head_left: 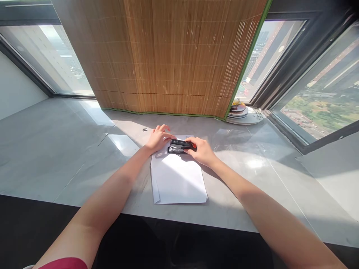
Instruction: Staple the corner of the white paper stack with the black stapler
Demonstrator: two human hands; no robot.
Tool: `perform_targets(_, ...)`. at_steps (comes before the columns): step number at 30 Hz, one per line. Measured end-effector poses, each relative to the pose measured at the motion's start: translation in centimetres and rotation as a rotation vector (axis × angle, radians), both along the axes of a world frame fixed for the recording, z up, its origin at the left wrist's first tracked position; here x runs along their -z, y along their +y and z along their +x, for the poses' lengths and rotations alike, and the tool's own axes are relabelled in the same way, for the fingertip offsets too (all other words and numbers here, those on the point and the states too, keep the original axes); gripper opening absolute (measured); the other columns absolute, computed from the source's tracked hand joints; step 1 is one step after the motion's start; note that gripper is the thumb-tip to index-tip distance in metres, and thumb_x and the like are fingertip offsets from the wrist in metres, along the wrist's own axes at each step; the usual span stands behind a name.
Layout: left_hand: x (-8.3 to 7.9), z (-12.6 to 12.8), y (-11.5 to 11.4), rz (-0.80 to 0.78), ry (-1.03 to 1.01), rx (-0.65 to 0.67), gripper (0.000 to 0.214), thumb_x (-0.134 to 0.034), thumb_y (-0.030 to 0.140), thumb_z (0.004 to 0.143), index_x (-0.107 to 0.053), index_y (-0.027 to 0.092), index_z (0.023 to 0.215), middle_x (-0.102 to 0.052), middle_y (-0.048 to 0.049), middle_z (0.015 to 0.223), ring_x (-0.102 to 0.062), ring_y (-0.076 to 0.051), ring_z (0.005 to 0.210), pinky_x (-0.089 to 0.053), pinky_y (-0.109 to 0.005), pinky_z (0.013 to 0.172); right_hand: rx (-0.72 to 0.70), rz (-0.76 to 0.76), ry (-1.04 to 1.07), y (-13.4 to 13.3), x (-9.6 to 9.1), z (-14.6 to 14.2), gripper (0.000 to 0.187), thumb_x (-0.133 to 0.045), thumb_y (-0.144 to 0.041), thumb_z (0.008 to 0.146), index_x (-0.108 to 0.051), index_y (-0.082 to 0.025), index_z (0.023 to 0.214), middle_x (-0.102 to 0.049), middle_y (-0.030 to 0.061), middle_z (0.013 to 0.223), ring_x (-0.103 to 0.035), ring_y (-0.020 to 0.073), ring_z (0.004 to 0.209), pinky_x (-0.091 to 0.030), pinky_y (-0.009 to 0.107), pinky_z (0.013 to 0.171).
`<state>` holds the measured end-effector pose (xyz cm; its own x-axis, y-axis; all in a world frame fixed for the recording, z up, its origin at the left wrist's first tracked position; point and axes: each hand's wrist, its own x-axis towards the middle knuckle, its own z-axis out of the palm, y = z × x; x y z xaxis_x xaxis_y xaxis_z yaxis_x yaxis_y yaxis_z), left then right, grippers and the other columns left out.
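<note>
A black stapler (179,143) with a red spot near its back end lies sideways over the upper part of a stack of white paper (179,183). Its two arms are apart at the left end. My right hand (203,150) is closed around the back end of the stapler. My left hand (159,139) is at the upper left of the paper, its fingers spread and reaching toward the stapler's front end. Whether the fingertips touch the stapler or only the paper I cannot tell. The sheets' edges are slightly out of line at the lower corners.
Small dark strips (145,129) lie left of my left hand on the grey tiled ledge (70,149). A bamboo blind (168,56) hangs behind the paper. Several stacked plates (238,112) stand at the back right, by the window (322,89).
</note>
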<state>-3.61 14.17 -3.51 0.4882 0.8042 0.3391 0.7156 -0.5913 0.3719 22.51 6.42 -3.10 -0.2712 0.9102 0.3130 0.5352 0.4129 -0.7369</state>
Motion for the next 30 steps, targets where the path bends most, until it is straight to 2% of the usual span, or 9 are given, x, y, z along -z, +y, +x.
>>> perform_targets(3,-0.3,-0.1,0.0,-0.015,-0.115,0.049,0.032,-0.062,0.017,0.098,-0.089,0.032,0.103,-0.065,-0.0101,0.123,-0.057,-0.029,0.111,-0.045,-0.054,0.108,-0.039,-0.02,0.033,-0.1,-0.5,0.3,0.029,-0.078,-0.036,0.086,-0.077,-0.026,0.113,-0.076,0.0058,0.102,-0.069,0.026,0.093,-0.056,0.043,0.089)
perform_targets(7,-0.7,-0.3,0.2,-0.18,-0.559,0.101,0.028,-0.057,0.019,0.091,-0.084,0.024,0.099,-0.07,-0.0095,0.114,-0.065,-0.025,0.109,-0.054,-0.043,0.098,0.019,-0.052,0.177,0.0,-1.0,0.7,0.027,-0.054,-0.037,0.099,-0.077,-0.026,0.11,-0.079,0.004,0.117,-0.07,0.0269,0.108,-0.055,0.044,0.1)
perform_targets(10,-0.7,-0.4,0.5,-0.374,-0.77,0.076,0.022,-0.057,0.024,0.085,-0.078,0.02,0.091,-0.075,-0.0085,0.1,-0.068,-0.023,0.095,-0.055,-0.037,0.084,0.188,-0.01,0.154,0.0,-1.0,1.1,0.026,-0.054,-0.028,0.092,-0.079,-0.027,0.1,-0.079,0.0027,0.107,-0.068,0.0239,0.088,-0.057,0.043,0.091)
perform_targets(12,-0.7,-0.4,0.6,-0.428,-0.804,-0.001,0.019,-0.057,0.024,0.081,-0.075,0.019,0.082,-0.074,-0.0069,0.09,-0.065,-0.021,0.086,-0.052,-0.034,0.078,0.235,-0.129,0.181,0.0,-1.0,1.4,0.026,-0.059,-0.027,0.085,-0.08,-0.025,0.099,-0.077,0.0023,0.087,-0.06,0.0194,0.064,-0.058,0.038,0.069)
perform_targets(14,-0.7,-0.3,0.5,-0.448,-0.824,-0.072,0.018,-0.056,0.023,0.077,-0.073,0.019,0.077,-0.073,-0.0052,0.086,-0.063,-0.019,0.081,-0.048,-0.032,0.074,0.185,-0.398,0.292,-0.1,-1.1,1.6,0.033,-0.06,-0.028,0.083,-0.081,-0.022,0.108,-0.068,0.0008,0.066,-0.05,0.0162,0.048,-0.048,0.032,0.048)
perform_targets(16,-0.8,-0.1,0.4,-0.471,-0.846,-0.11,0.017,-0.056,0.023,0.075,-0.072,0.019,0.077,-0.072,-0.0039,0.085,-0.061,-0.018,0.078,-0.044,-0.03,0.07,0.11,-0.648,0.437,-0.1,-1.4,1.8,0.042,-0.062,-0.028,0.083,-0.079,-0.017,0.119,-0.066,0.0016,0.061,-0.054,0.0159,0.044,-0.043,0.028,0.04)
perform_targets(18,-0.9,0.0,0.2,-0.488,-0.844,-0.121,0.016,-0.056,0.023,0.075,-0.071,0.019,0.078,-0.071,-0.0031,0.085,-0.058,-0.017,0.076,-0.041,-0.028,0.068,0.057,-0.77,0.558,-0.1,-1.7,2.0,0.045,-0.066,-0.025,0.081,-0.077,-0.013,0.124,-0.074,0.0069,0.073,-0.064,0.0168,0.049,-0.049,0.026,0.042)
perform_targets(22,-1.2,0.1,0.0,-0.498,-0.837,-0.126,0.015,-0.057,0.023,0.075,-0.07,0.019,0.077,-0.069,-0.0027,0.083,-0.055,-0.016,0.072,-0.037,-0.027,0.063,-0.015,-0.851,0.666,0.1,-1.7,2.3,0.041,-0.071,-0.02,0.08,-0.078,-0.011,0.119,-0.08,0.0137,0.095,-0.075,0.0195,0.061,-0.062,0.027,0.052)
perform_targets(30,-0.9,0.1,0.2,-0.504,-0.831,-0.134,0.015,-0.055,0.023,0.074,-0.069,0.018,0.078,-0.068,-0.0025,0.084,-0.052,-0.014,0.068,-0.032,-0.027,0.058,0.009,-0.873,0.683,-0.1,-1.8,2.3,0.034,-0.072,-0.018,0.08,-0.077,-0.011,0.112,-0.079,0.0117,0.089,-0.077,0.0211,0.062,-0.064,0.026,0.053)
